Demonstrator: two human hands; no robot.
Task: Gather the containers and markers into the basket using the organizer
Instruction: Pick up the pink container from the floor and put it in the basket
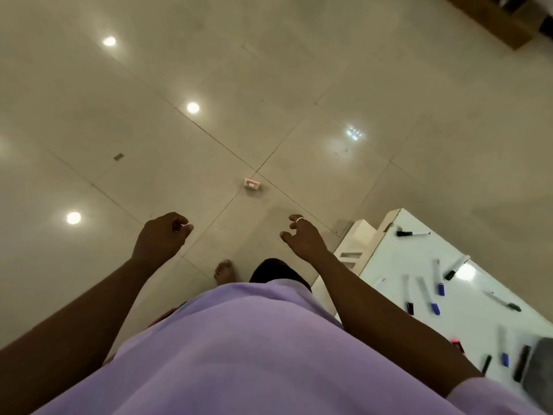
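Several markers lie scattered on a white table (398, 265) at the lower right: a black-capped one (412, 233) near its far corner, blue-capped ones (438, 277), green-capped ones (504, 302). My left hand (161, 238) hangs over the tiled floor, fingers curled loosely, holding nothing. My right hand (302, 236), with a ring on one finger, hovers over the floor just left of the table, fingers apart and empty. A grey object (538, 369) sits at the table's near right edge, blurred. No basket or organizer is recognisable.
Glossy beige floor tiles (209, 85) reflect ceiling lights. A small white and pink object (253, 184) lies on the floor ahead of my hands. My bare foot (223, 269) and purple garment fill the bottom. Wooden furniture (493, 22) stands at the top right.
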